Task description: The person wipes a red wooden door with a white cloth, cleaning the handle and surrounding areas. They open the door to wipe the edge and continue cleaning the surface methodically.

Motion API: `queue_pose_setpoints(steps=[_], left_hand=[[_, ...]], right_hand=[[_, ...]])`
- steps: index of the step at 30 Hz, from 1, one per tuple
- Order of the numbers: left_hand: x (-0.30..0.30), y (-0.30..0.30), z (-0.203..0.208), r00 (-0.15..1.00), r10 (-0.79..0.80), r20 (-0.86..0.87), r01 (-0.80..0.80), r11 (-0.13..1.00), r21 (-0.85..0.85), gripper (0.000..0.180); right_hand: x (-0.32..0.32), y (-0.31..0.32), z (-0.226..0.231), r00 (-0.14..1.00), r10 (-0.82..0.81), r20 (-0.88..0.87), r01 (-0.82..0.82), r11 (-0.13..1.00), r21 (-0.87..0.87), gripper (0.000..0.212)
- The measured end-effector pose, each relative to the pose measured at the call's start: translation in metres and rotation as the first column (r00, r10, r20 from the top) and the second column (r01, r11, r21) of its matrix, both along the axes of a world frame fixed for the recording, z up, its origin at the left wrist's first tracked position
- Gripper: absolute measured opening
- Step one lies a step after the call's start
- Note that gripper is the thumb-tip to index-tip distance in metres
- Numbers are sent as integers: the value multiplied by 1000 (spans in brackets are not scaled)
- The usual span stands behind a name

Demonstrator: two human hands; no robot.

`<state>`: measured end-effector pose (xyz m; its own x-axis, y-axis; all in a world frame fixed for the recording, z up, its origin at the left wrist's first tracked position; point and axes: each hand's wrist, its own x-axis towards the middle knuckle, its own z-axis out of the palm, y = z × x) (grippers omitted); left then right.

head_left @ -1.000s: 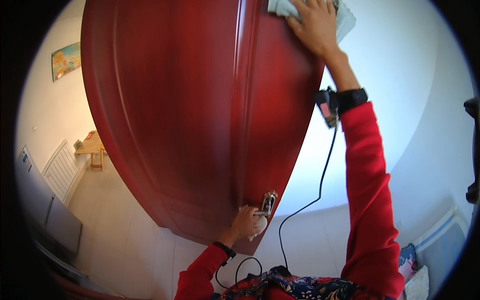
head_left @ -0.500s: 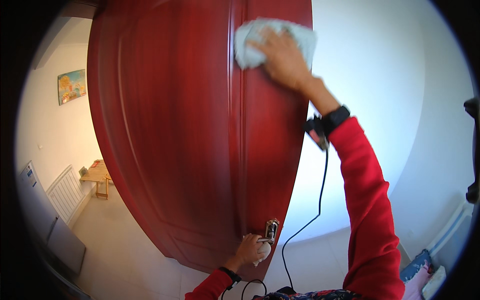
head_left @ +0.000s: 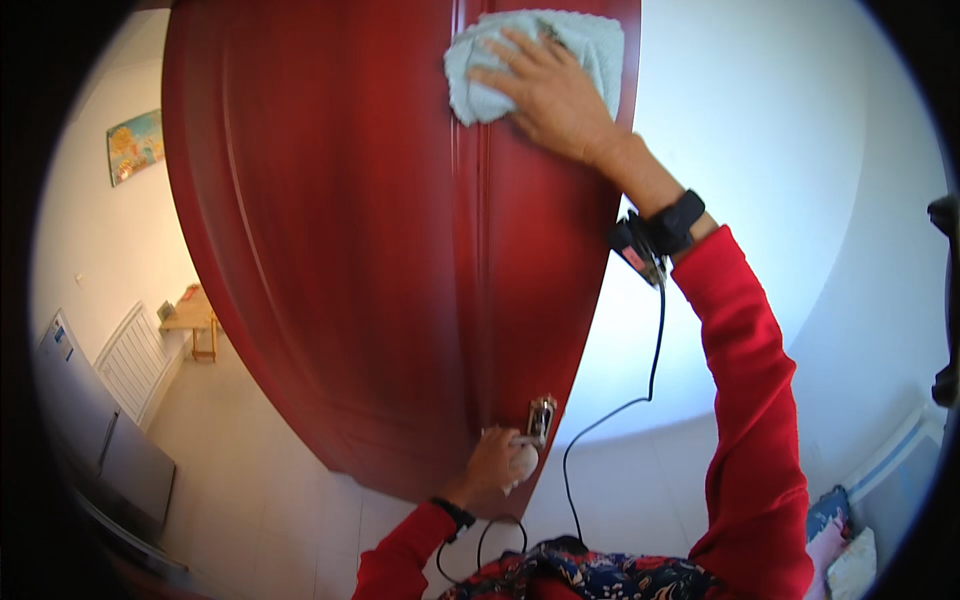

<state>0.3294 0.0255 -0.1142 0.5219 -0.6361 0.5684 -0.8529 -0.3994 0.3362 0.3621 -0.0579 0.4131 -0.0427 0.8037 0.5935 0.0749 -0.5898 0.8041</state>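
High on a dark red panelled door (head_left: 340, 230), my right hand (head_left: 555, 100) holds a pale green folded cloth (head_left: 592, 38) pressed to the surface near the door's right edge. Its fingers are spread over the cloth. Lower down, my left hand (head_left: 490, 460) is closed around the lever of a metal door handle (head_left: 541, 420). A white, soft-looking piece (head_left: 522, 462) shows beside that hand, at the lever; I cannot tell if it is a cloth or a cover.
A black cable (head_left: 652, 360) hangs from a device on my right wrist. Left of the door are a grey fridge (head_left: 125, 450), a white radiator (head_left: 133, 355) and a small wooden table (head_left: 190, 312) on a tiled floor. Cushions (head_left: 828, 535) lie at the lower right.
My right hand and the cloth have shifted up and slightly left in the picture. The left hand, still on the handle, also appears higher, as does the room, so the view has tilted.
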Motion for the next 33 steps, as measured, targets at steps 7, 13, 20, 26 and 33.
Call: queue_pose_setpoints(steps=[7,13,20,26,33], left_hand=[[-5,-1,7,1000,18,13,-17,998,-52,43],[-13,-4,23,996,92,15,-92,996,18,45],[-12,-6,28,999,35,-1,-35,999,-24,49],[-10,-7,33,998,61,2,-61,998,30,51],[-15,-6,42,996,78,-43,-75,994,75,47]], right_hand=[[-16,-57,-221,799,-79,-596,5,992,-124,59],[-34,-106,-377,410,-40,-911,-31,998,-58,42],[-40,-122,-370,269,58,-961,-134,991,22,57],[-50,-137,-175,849,406,-340,-259,878,401,59],[-33,-98,51,377,919,-115,-641,349,684,38]])
